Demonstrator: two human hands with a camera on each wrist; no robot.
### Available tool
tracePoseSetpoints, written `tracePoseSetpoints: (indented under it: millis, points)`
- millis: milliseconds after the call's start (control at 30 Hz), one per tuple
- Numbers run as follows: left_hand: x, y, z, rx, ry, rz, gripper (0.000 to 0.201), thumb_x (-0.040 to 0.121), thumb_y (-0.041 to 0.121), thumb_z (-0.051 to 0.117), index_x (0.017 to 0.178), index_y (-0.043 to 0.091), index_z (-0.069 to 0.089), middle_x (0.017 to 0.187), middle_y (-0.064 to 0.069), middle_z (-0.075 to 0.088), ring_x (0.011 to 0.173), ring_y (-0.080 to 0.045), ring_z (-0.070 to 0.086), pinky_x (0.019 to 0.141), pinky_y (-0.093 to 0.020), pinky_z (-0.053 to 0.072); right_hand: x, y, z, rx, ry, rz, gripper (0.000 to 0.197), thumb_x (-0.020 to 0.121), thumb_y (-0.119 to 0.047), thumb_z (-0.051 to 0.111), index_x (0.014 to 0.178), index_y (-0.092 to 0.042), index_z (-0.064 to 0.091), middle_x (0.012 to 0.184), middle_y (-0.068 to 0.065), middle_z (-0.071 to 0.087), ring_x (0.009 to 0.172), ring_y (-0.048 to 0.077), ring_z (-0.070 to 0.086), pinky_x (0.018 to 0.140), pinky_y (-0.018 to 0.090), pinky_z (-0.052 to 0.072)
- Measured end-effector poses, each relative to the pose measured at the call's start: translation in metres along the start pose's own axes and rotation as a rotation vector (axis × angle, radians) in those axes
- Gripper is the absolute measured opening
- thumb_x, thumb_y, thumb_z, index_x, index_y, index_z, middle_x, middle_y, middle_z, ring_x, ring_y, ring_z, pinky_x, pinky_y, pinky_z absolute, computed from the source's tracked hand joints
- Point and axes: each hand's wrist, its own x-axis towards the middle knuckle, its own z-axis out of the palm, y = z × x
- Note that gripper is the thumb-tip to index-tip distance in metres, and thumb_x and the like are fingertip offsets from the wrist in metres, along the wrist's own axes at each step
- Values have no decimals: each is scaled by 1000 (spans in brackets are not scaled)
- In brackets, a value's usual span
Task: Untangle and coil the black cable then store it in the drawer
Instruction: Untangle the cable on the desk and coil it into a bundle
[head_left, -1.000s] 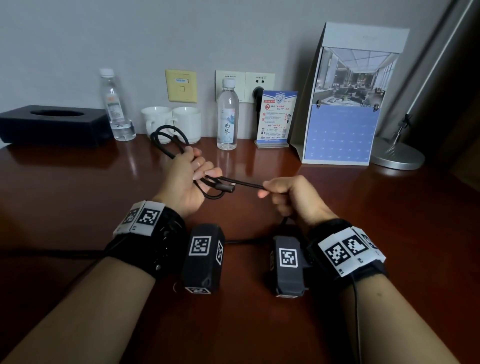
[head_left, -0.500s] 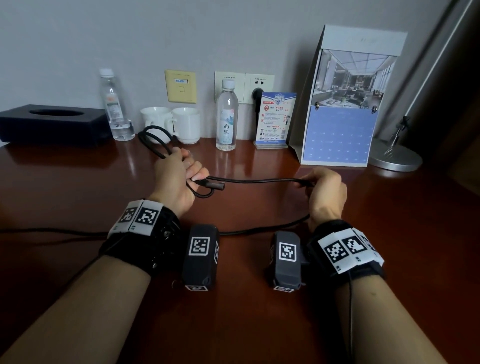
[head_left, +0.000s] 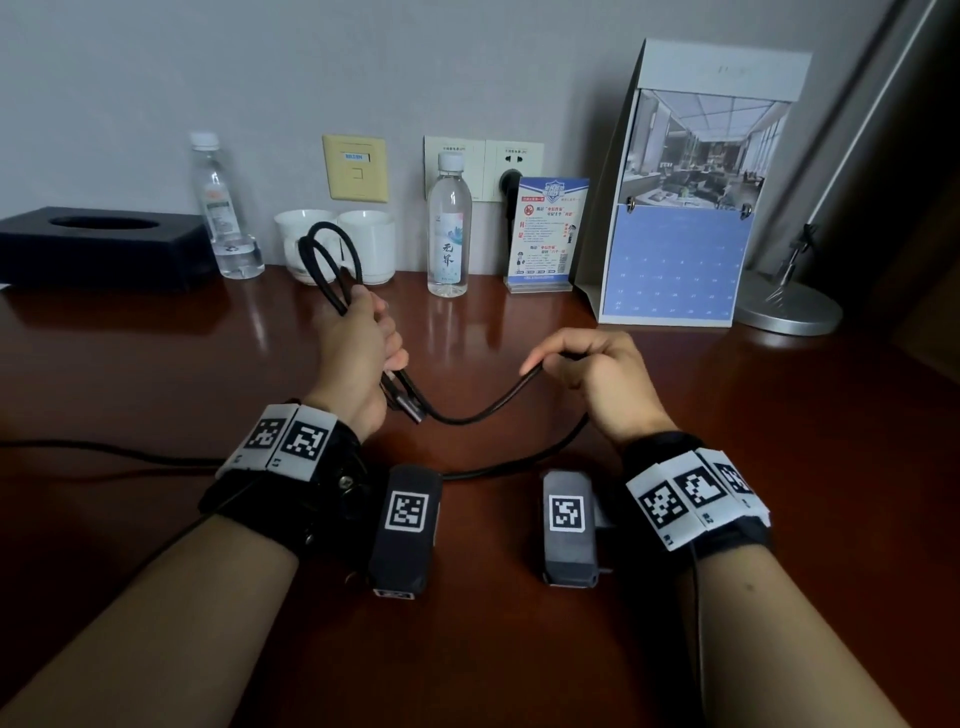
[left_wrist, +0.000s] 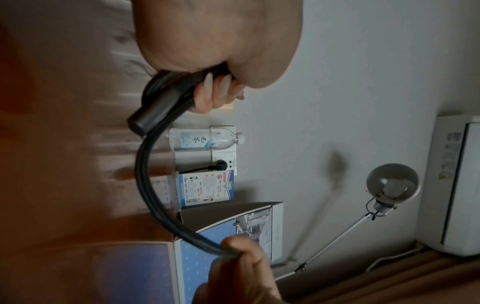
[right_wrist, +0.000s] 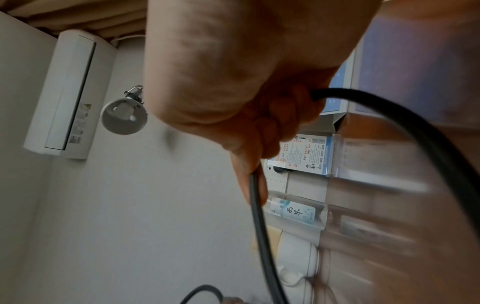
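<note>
Above dark polished desk (head_left: 156, 374), coiled loops of black cable (head_left: 488, 413) are gripped by the left hand (head_left: 358, 358) at 10 o'clock, while slack is pinched by the right hand (head_left: 597, 374) at 2 o'clock, seemingly for another loop.

Bare forearms — black wrist straps (head_left: 291, 499), white coded tags, grey camera boxes (head_left: 569, 525).

Both forearms reach forward over the desk, each wrist strapped with a black band bearing square markers. The left hand (head_left: 358, 353) is fisted around cable (head_left: 488, 410) loops, thumb side up. The right hand (head_left: 597, 374), just to its right, curls its fingers (right_wrist: 272, 115) round the same cable, knuckles turned upward.
</note>
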Motion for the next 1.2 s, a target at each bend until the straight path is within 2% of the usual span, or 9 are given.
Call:
tracePoseSetpoints:
  millis: [67,233,400,500,567,700,833,1000,1200]
  points:
    - [-4,-3,3,68,-21,6,35,105,25,34,73,15,41,37,14,29,31,-1,22,32,-15,19,0,-1,1,2,-71,-33,27,74,-12,56,61,-28,74,80,21,68,74,15,54,70,22,37]
    - [-15,-12,15,148,-138,-64,34,103,31,41,74,15,44,46,8,33,33,-2,22,32,-15,16,-3,-4,4,34,-193,-122,32,85,-2,57,66,-24,71,69,-12,68,68,-5,54,66,7,35]
    - [-27,-17,20,259,-311,-178,32,99,38,49,80,12,49,55,2,39,34,-4,24,35,-16,16,-5,-7,13,112,-266,-130,23,89,7,56,85,-11,70,70,-13,66,67,-7,54,67,5,37]
    - [-31,-19,23,305,-404,-215,36,95,45,54,81,12,52,57,3,37,39,-5,26,41,-19,15,-6,-8,17,184,-254,-118,17,88,8,59,98,-3,67,76,-3,63,71,1,56,72,8,42]
    - [-34,-19,25,312,-458,-237,38,93,49,55,78,14,56,53,7,40,42,-4,29,44,-21,14,-5,-6,18,182,-222,-107,17,87,7,62,97,-7,65,72,-6,60,73,10,54,74,12,44]
    - [-37,-16,23,277,-562,-322,41,79,54,65,89,15,65,58,7,43,49,-4,36,42,-17,18,-3,-4,17,156,-130,-128,19,83,7,67,92,-8,62,64,-13,58,60,0,49,68,13,44]
    - [-38,-14,20,268,-700,-427,39,68,35,75,95,10,63,63,3,49,52,-4,33,38,-12,18,-1,-4,17,123,-51,-185,28,81,15,65,86,-12,61,73,9,58,62,13,53,60,19,48]
    - [-40,-12,17,378,-804,-459,15,78,-6,68,80,7,60,64,-6,54,41,1,29,35,-11,22,1,-2,19,141,59,-118,21,78,-1,76,82,-17,64,63,8,52,54,20,52,52,27,47]
    - [-40,-12,18,441,-713,-438,13,95,5,55,84,-1,60,75,-18,69,41,-1,33,35,-10,23,6,4,19,60,230,-82,27,72,-9,83,75,-25,62,60,1,55,57,17,52,63,31,49]
